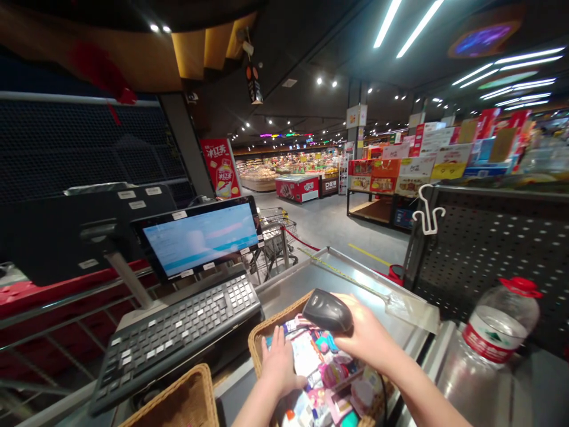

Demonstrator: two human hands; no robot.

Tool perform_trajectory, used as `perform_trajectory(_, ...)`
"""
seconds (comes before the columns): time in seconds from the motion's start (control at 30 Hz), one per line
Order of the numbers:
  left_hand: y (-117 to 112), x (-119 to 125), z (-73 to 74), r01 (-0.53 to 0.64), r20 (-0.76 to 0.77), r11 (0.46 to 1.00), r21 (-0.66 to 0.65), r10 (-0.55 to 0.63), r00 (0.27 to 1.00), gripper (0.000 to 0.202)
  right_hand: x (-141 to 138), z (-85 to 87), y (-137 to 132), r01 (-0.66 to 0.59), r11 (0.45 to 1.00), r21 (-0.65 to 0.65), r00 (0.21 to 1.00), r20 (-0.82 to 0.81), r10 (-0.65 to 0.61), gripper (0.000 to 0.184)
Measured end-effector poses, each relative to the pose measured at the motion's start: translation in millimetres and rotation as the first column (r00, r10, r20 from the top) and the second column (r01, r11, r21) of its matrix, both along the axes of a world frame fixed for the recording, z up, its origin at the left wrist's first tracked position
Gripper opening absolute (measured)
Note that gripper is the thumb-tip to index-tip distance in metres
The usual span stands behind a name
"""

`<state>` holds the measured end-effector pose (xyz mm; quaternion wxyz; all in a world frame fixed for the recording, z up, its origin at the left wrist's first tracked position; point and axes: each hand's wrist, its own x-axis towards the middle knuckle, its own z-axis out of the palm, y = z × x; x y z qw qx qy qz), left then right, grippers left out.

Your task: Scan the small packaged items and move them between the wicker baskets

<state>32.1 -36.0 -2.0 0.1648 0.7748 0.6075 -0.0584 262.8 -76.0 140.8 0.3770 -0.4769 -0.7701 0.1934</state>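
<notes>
Packets [326, 367] in bright wrappers are heaped in a wicker basket [260, 335] that is set at the near edge of the steel desk [320, 276]. The left hand [278, 363] is laid flat on the left side of the heap, fingers spread and closed on nothing. The right hand [365, 337] is clamped around a black barcode scanner [328, 309], which is held just above the far part of the packets with its head turned to the left. A grey keyboard [178, 335] is seen left of the basket, with a lit monitor [200, 237] behind it. A second, smaller basket [178, 403] is cut off by the near edge at the left. A clear bottle [498, 335] with a red cap is stood to the right, well apart from both hands, before a dark perforated panel [489, 249].
</notes>
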Motion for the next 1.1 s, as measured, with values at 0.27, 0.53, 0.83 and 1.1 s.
perform_trajectory(0.27,-5.3,4.6,9.2,0.032,0.016,0.999,0.028,-0.032,0.999,0.108,-4.4,2.9,1.4,-0.013,1.000,-0.007,1.000,0.012,0.014,0.058)
perform_trajectory(0.53,-17.5,-18.1,54.6,0.202,-0.038,0.920,0.336,-0.201,0.979,0.096,-7.4,3.0,0.7,0.019,0.999,0.037,1.000,0.007,-0.019,0.053)
perform_trajectory(0.83,-27.1,-79.9,125.6,0.200,-0.227,0.699,0.687,-0.055,0.972,0.066,-32.8,22.2,-0.9,-0.013,0.993,0.117,1.000,-0.006,0.014,0.051)
perform_trajectory(1.1,-54.1,-132.7,159.7,0.193,-0.265,0.513,0.836,0.070,0.962,0.051,-85.8,40.9,-3.5,-0.138,0.960,0.242,0.990,0.066,0.126,0.047)
